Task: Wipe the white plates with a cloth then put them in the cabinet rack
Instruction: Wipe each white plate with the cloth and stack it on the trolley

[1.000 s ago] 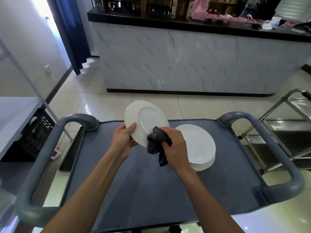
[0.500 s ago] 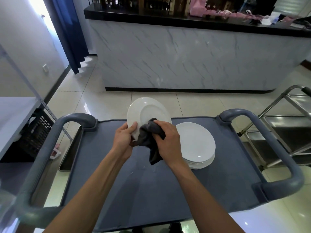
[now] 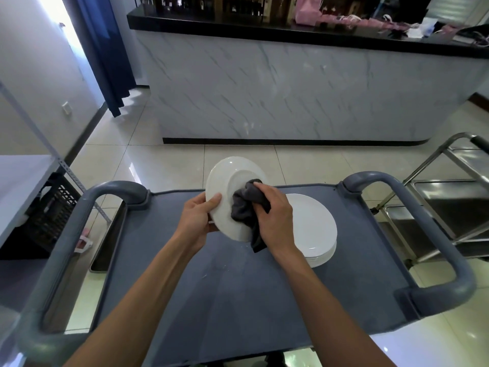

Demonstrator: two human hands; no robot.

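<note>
Right hand [image 3: 275, 218] grips a bunched dark grey cloth [image 3: 247, 205] and presses it on the tilted white plate [image 3: 227, 186]. Left hand [image 3: 197, 217] holds that plate's left rim, thumb on the near face. We see it above the grey cart surface [image 3: 238, 300]; a plate stack [image 3: 313, 229], perhaps three or four, lies just right
</note>
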